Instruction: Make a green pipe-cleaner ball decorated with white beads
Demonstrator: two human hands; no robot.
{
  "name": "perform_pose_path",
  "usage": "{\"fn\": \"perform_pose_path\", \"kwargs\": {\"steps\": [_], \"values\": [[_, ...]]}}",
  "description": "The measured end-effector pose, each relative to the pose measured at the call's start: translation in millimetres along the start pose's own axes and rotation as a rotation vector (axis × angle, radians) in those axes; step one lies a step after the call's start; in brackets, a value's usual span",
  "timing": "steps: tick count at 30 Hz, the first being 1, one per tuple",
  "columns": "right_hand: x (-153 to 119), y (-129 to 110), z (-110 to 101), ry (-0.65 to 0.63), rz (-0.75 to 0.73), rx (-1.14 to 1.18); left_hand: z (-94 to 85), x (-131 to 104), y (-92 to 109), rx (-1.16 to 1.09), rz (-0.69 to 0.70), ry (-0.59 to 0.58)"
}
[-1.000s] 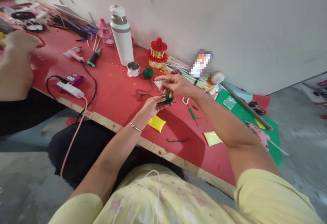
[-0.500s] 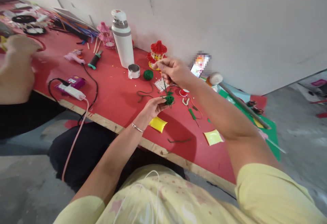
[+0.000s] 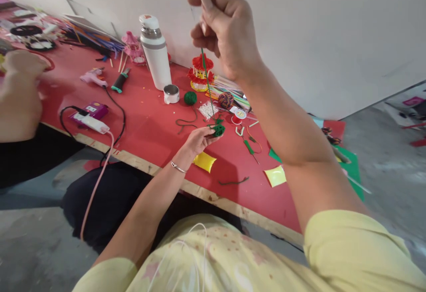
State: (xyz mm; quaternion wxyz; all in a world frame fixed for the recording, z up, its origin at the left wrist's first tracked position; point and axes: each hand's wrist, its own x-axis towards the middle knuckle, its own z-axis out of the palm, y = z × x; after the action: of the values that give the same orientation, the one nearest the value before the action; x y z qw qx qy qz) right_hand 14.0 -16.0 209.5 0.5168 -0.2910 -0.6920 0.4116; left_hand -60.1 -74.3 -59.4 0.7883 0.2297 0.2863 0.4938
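Observation:
My left hand (image 3: 199, 141) pinches a small dark green yarn piece (image 3: 218, 130) that looks crocheted, held just above the red table. High in front of the wall, my right hand (image 3: 222, 23) is closed on a strand of green yarn (image 3: 207, 79). The strand runs straight down from its fingers to the piece in my left hand. A thin dark line sticks up above the right fingers; whether it is a needle or the yarn's end I cannot make out. A ball of green yarn (image 3: 190, 98) lies beyond my left hand, its loose tail on the table.
On the red table (image 3: 149, 128) stand a white thermos (image 3: 155, 59), a metal cup (image 3: 171, 93) and a red-and-yellow pavilion model (image 3: 200, 72). Nearby lie a green-handled hook (image 3: 249, 146), a thread spool (image 3: 238, 116) and yellow packets (image 3: 205, 162). Another person's arm (image 3: 20, 96) rests at left.
My right hand has risen from near the table to high before the wall, drawing the green strand out long and straight. My left hand stays almost in place with the green piece.

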Motion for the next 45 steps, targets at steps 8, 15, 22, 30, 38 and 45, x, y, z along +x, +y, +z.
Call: {"fn": "perform_pose_path", "kwargs": {"steps": [8,15,22,30,38,45], "values": [[11.8,7.8,17.8,-0.365,-0.383,-0.291,-2.2,-0.9,4.3,-0.044,-0.041,0.022],[-70.1,24.9,-22.8,-0.582,-0.205,-0.737,-1.6,2.5,8.5,-0.168,-0.085,0.021],[-184.1,23.6,-17.7,-0.474,0.458,-0.084,3.1,3.5,14.5,-0.245,-0.016,0.107],[-212.4,118.2,10.1,0.23,0.665,0.116,5.4,1.7,23.9,-0.209,-0.056,0.122],[-208.8,132.2,30.9,0.243,0.857,0.389,8.8,-6.6,27.4,-0.167,-0.114,0.083],[-206.5,142.0,37.0,0.263,0.84,0.433,6.7,-11.5,28.0,-0.13,-0.175,0.023]]}}
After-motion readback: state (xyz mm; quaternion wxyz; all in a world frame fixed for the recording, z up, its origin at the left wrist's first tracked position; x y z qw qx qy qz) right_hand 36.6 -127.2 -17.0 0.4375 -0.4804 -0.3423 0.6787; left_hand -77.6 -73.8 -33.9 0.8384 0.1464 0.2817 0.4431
